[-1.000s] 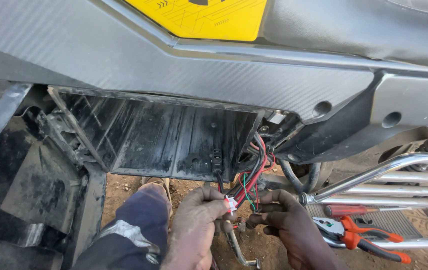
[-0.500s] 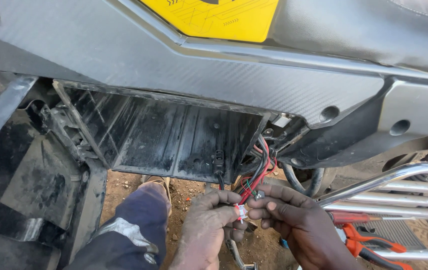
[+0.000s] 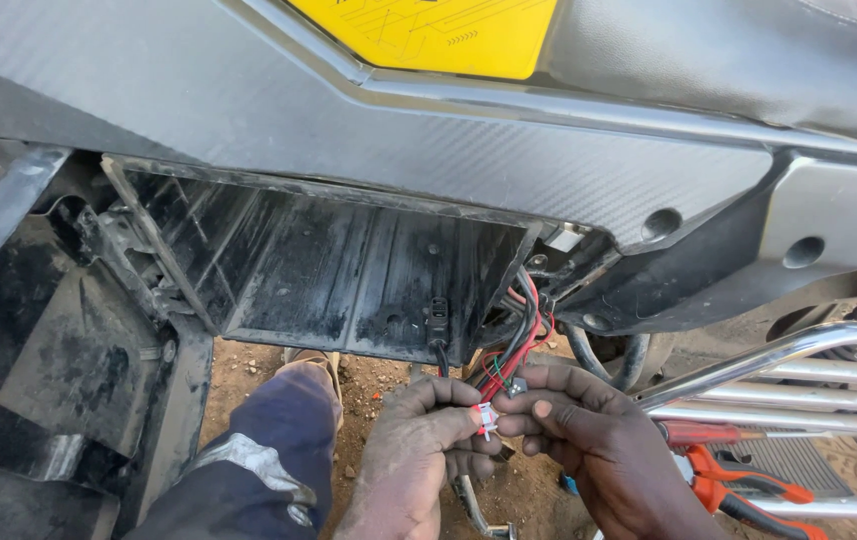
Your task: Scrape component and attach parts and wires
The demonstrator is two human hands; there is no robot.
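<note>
My left hand (image 3: 419, 440) and my right hand (image 3: 589, 440) meet under a motorcycle's open black side compartment (image 3: 339, 270). Between their fingertips they pinch a small white plug connector (image 3: 487, 418). A bundle of red, green and black wires (image 3: 519, 345) runs from it up into the frame beside the compartment. My right hand's fingers also touch a small grey connector (image 3: 517, 385) on the same bundle. Both hands are smeared with grease.
A grey body panel (image 3: 429, 150) with a yellow sticker (image 3: 429, 35) spans the top. A chrome rack (image 3: 799, 380) stands at the right, with orange-handled pliers (image 3: 749, 485) on it. My knee in dark trousers (image 3: 269, 450) rests over brown dirt ground (image 3: 379, 380).
The view has shifted up and left a little. My hands have closed in on each other around the white connector and sit slightly farther right and lower in view.
</note>
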